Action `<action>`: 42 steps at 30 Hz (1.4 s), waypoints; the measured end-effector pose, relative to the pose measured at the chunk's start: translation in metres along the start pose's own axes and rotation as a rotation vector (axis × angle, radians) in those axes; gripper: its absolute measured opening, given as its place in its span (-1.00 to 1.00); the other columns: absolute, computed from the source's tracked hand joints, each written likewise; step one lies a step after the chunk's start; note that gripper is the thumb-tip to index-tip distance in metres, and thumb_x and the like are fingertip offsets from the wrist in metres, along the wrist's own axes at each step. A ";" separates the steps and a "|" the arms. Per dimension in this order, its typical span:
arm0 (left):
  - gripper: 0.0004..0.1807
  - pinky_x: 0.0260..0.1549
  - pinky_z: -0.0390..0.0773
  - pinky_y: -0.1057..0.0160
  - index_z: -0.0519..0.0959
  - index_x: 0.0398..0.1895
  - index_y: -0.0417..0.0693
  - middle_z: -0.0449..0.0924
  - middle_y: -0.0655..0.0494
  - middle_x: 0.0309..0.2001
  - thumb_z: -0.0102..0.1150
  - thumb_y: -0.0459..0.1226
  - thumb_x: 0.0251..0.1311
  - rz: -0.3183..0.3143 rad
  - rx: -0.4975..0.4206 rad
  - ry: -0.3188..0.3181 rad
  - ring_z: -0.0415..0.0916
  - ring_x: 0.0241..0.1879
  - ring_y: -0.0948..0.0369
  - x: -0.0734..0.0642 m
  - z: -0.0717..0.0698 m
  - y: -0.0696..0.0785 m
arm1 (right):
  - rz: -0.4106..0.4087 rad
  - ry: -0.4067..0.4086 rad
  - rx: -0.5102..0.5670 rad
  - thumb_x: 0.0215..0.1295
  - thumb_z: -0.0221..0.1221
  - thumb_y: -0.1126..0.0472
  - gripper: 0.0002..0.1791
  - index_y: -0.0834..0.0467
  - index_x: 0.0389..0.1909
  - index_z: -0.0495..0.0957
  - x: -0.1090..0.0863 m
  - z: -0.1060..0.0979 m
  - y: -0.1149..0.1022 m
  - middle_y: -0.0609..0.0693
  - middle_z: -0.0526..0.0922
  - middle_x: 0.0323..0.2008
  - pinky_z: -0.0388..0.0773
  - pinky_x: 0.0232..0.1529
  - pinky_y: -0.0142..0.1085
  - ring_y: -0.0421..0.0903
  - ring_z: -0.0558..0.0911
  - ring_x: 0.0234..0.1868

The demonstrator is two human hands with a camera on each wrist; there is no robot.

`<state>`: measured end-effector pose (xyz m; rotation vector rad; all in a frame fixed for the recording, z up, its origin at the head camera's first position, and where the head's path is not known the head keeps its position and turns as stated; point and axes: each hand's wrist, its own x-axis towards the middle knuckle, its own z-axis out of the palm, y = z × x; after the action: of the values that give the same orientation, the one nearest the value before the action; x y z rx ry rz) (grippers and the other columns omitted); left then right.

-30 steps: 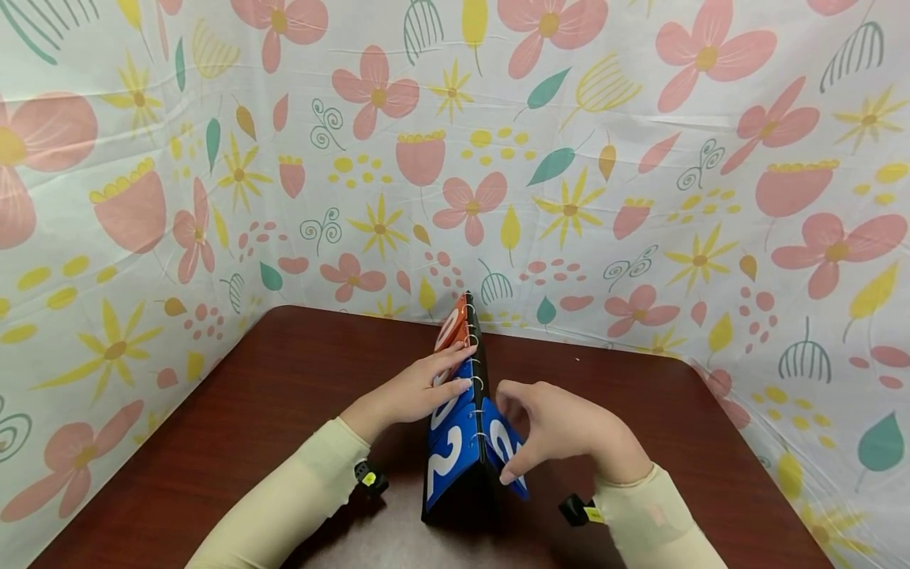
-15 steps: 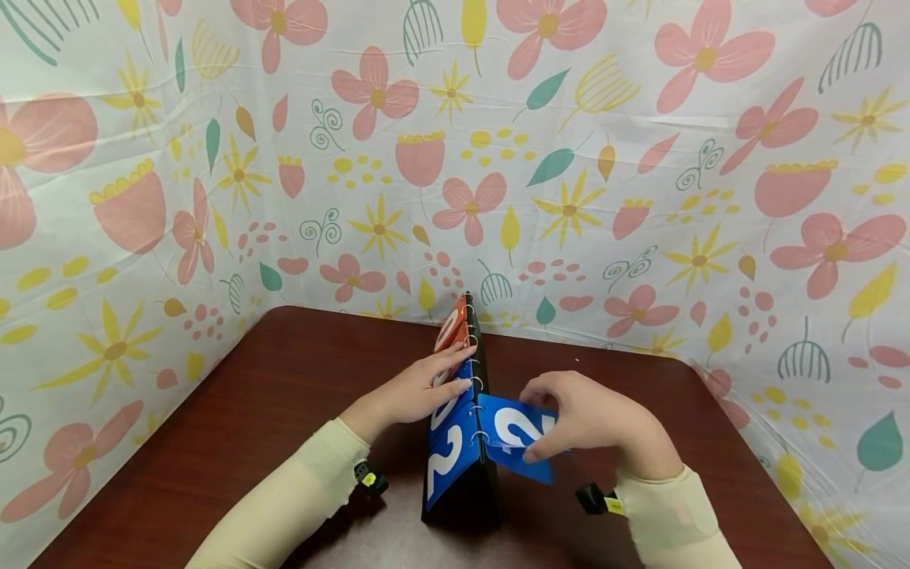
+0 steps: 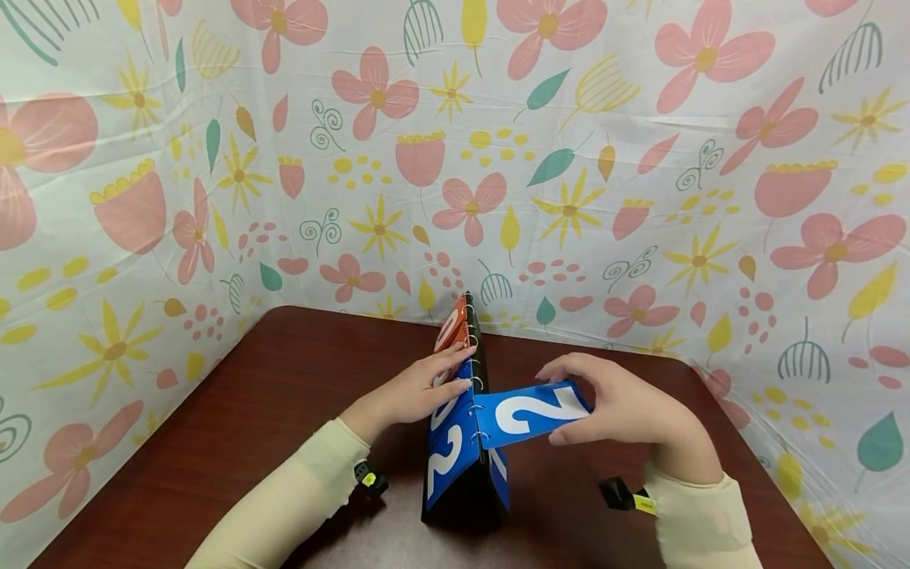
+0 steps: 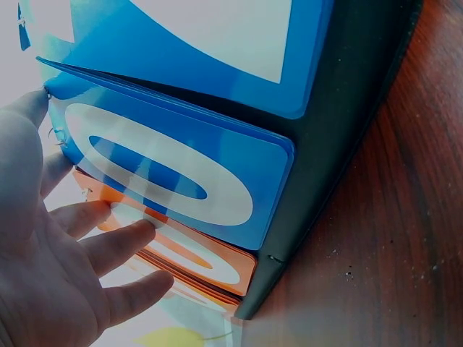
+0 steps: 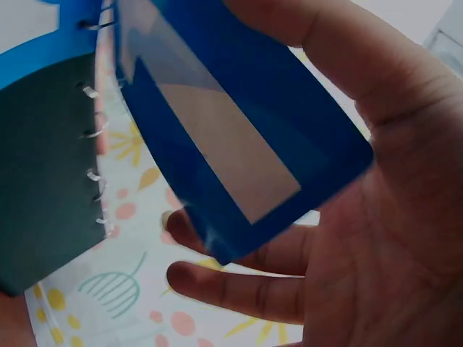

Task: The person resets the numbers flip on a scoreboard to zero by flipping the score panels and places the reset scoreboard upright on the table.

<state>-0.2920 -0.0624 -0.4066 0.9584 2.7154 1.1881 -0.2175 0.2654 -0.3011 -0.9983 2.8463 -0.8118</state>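
A black tabletop flip scoreboard (image 3: 462,502) stands like a tent on the table, with ring-bound number cards on both slopes. My left hand (image 3: 415,391) rests on its top ridge near the rings, fingers spread over the cards. In the left wrist view those fingers lie by a blue 0 card (image 4: 242,155) and an orange 0 card (image 4: 246,271). My right hand (image 3: 626,403) holds a blue card (image 3: 490,419) marked 2 by its free end, thumb and fingers at its edges. That card sticks out nearly level to the right. Below it another blue card (image 3: 500,478) hangs, its number partly hidden.
The dark red-brown table (image 3: 320,348) extends on both sides of the scoreboard. A flower-patterned cloth (image 3: 469,158) hangs behind and at the sides. A small black camera (image 3: 370,478) sits by the left wrist, another (image 3: 617,493) by the right.
My right hand has moved right and up, lifting the blue 2 card away from the right slope and uncovering the card beneath. My left hand stays in place.
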 end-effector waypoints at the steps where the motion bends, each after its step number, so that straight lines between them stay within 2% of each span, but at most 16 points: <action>1: -0.30 0.47 0.27 -0.27 0.08 0.59 0.64 0.05 0.34 0.65 -0.04 0.28 0.43 0.002 0.001 0.000 0.07 0.64 0.08 0.000 0.000 0.000 | -0.015 0.008 0.030 -0.02 0.56 -0.13 -0.27 -0.21 0.22 0.51 -0.002 -0.002 0.000 -0.20 0.63 0.09 0.63 -0.07 -0.34 -0.16 0.58 -0.01; 8: -0.28 0.49 0.25 -0.27 0.09 0.61 0.57 0.03 0.32 0.66 -0.04 0.26 0.44 0.016 -0.006 -0.006 0.04 0.65 0.08 0.001 -0.001 -0.001 | -0.102 0.090 0.197 0.07 0.54 0.15 -0.20 -0.22 0.34 0.41 -0.003 -0.005 -0.003 -0.10 0.58 0.18 0.69 -0.06 -0.31 -0.09 0.59 0.05; 14: -0.29 0.51 0.23 -0.24 0.09 0.61 0.56 0.03 0.31 0.66 -0.03 0.25 0.44 0.019 -0.007 -0.009 0.04 0.64 0.09 0.001 0.000 -0.002 | -0.236 0.216 0.413 0.02 0.46 0.45 0.03 0.00 0.52 0.21 0.013 0.012 -0.015 0.03 0.57 0.20 0.72 -0.05 -0.28 -0.07 0.67 0.00; 17: -0.28 0.51 0.22 -0.25 0.08 0.61 0.57 0.01 0.30 0.66 -0.04 0.26 0.44 0.019 -0.008 -0.011 0.04 0.65 0.08 0.001 -0.001 -0.002 | -0.333 0.263 0.507 0.00 0.41 0.56 0.13 0.12 0.58 0.07 0.025 0.027 -0.022 0.11 0.56 0.22 0.70 0.09 -0.27 0.00 0.69 0.08; 20: -0.28 0.49 0.22 -0.29 0.08 0.62 0.57 -0.01 0.25 0.67 -0.05 0.27 0.44 0.023 -0.015 -0.014 0.04 0.65 0.04 0.000 -0.001 -0.001 | -0.390 0.268 0.550 0.01 0.40 0.55 0.16 0.14 0.61 0.01 0.034 0.043 -0.029 0.23 0.54 0.24 0.61 0.25 -0.26 0.06 0.64 0.21; 22: -0.29 0.49 0.22 -0.30 0.08 0.62 0.57 -0.01 0.23 0.67 -0.06 0.27 0.45 0.022 -0.020 -0.017 0.03 0.65 0.02 0.000 -0.002 -0.001 | -0.407 0.249 0.544 0.04 0.42 0.50 0.14 0.12 0.62 0.03 0.039 0.053 -0.032 0.25 0.53 0.25 0.58 0.29 -0.23 0.05 0.62 0.26; 24: -0.30 0.48 0.22 -0.30 0.08 0.61 0.57 -0.01 0.24 0.67 -0.06 0.26 0.46 0.028 -0.024 -0.021 0.03 0.65 0.01 0.000 -0.002 -0.001 | -0.413 0.216 0.510 0.08 0.43 0.43 0.04 0.09 0.58 0.15 0.043 0.061 -0.035 0.22 0.53 0.29 0.62 0.25 -0.20 0.00 0.60 0.27; 29: -0.35 0.48 0.24 -0.29 0.07 0.59 0.66 -0.04 0.28 0.68 -0.03 0.17 0.49 0.036 -0.035 -0.031 0.01 0.65 0.02 0.002 -0.001 -0.003 | -0.431 0.122 0.439 0.17 0.43 0.34 -0.37 0.07 0.29 0.56 0.045 0.075 -0.040 0.16 0.51 0.37 0.76 -0.02 -0.17 0.01 0.54 0.32; 32: -0.33 0.48 0.23 -0.31 0.05 0.57 0.74 -0.07 0.30 0.68 0.01 0.14 0.48 0.029 -0.041 -0.037 -0.01 0.66 0.01 0.002 -0.001 -0.003 | -0.423 0.090 0.397 0.21 0.42 0.28 -0.51 0.02 0.19 0.66 0.046 0.081 -0.042 0.16 0.50 0.39 0.78 -0.10 -0.20 0.04 0.51 0.36; 35: -0.32 0.49 0.23 -0.28 0.03 0.57 0.74 -0.08 0.32 0.68 0.03 0.13 0.47 0.032 -0.030 -0.038 -0.03 0.66 0.05 0.002 -0.002 -0.004 | -0.430 0.095 0.294 0.25 0.42 0.17 -0.58 -0.05 0.15 0.70 0.047 0.084 -0.046 0.06 0.50 0.41 0.75 -0.02 -0.23 0.01 0.45 0.40; 38: -0.33 0.50 0.24 -0.23 0.04 0.60 0.66 -0.08 0.32 0.68 -0.02 0.13 0.50 0.049 -0.018 -0.035 -0.02 0.65 0.08 0.002 -0.002 -0.004 | -0.455 0.109 0.189 0.26 0.43 0.06 -0.67 -0.12 0.05 0.73 0.048 0.088 -0.050 -0.03 0.48 0.43 0.69 0.12 -0.19 -0.01 0.38 0.45; 42: -0.32 0.52 0.24 -0.18 0.04 0.63 0.53 -0.07 0.28 0.68 -0.08 0.16 0.52 0.070 -0.010 -0.036 0.00 0.65 0.10 0.001 -0.002 -0.003 | -0.501 0.131 0.116 0.24 0.44 -0.01 -0.77 -0.14 -0.09 0.76 0.049 0.093 -0.053 0.02 0.49 0.42 0.63 0.24 -0.09 0.07 0.35 0.48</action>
<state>-0.2954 -0.0647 -0.4072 1.0708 2.6667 1.1822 -0.2090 0.1579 -0.3483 -1.7313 2.6328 -1.0922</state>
